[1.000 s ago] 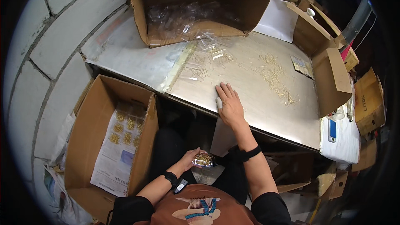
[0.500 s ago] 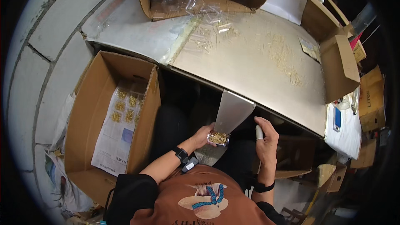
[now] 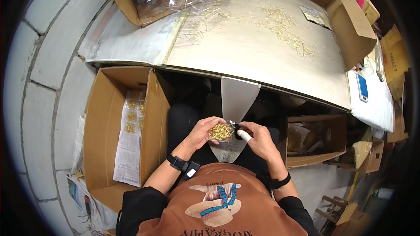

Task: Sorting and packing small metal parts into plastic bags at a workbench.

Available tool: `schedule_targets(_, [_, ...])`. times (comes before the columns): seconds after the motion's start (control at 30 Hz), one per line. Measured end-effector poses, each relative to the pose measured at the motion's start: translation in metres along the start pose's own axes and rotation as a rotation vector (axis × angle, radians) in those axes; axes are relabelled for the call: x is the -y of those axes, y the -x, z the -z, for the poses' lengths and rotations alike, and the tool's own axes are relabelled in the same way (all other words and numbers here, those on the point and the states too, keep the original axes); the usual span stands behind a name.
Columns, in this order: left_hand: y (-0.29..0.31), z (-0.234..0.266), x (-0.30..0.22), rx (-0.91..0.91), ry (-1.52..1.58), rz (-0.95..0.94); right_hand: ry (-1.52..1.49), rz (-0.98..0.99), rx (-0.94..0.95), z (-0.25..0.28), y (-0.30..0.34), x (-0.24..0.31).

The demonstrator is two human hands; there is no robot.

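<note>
My left hand point(image 3: 202, 132) is closed round a small clear plastic box point(image 3: 221, 131) full of thin gold-coloured pins, held above my lap. At the box's right end is my right hand point(image 3: 259, 140), its fingers curled in a pinch. A white wrap covers one of its digits. Whether these fingertips grip the box's clear edge or some small thing cannot be made out. Below the table edge, a pale sheet-like chute point(image 3: 238, 98) slopes down just beyond the box.
On the table point(image 3: 210, 57) lie loose gold pins point(image 3: 286, 30) and clear plastic pieces. A carton point(image 3: 127, 0) of clear boxes stands at the back left. Left of me, a deep carton point(image 3: 98, 148) holds filled boxes on newspaper. Another carton point(image 3: 315, 161) sits at right.
My right hand has moved left to the box's end, its fingers now curled. The box has risen slightly and tilted, showing its pins more fully. The view has shifted.
</note>
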State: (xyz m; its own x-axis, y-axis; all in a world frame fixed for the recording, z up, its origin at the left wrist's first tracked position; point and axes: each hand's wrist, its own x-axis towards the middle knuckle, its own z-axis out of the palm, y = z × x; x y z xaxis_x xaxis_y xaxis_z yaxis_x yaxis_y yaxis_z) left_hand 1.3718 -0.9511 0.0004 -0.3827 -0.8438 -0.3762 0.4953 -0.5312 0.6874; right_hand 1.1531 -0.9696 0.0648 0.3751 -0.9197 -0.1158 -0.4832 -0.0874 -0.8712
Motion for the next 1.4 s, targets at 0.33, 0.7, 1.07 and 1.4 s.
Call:
schedule_targets(0.33, [0.008, -0.031, -0.017, -0.069, -0.090, -0.021, 0.157, 0.014, -0.104, 0.005, -0.005, 0.027])
schedule_targets(0.7, [-0.002, -0.031, -0.021, -0.146, -0.104, -0.029, 0.125, 0.182, -0.166, 0.018, -0.026, 0.028])
schedule_targets(1.07, [0.008, 0.064, 0.034, -0.269, -0.023, 0.071, 0.648, -0.188, -0.579, 0.192, -0.161, -0.061])
schedule_targets(1.4, [-0.032, 0.034, 0.033, -0.176, 0.010, 0.111, 0.862, 0.158, -0.414, 0.037, -0.126, 0.008])
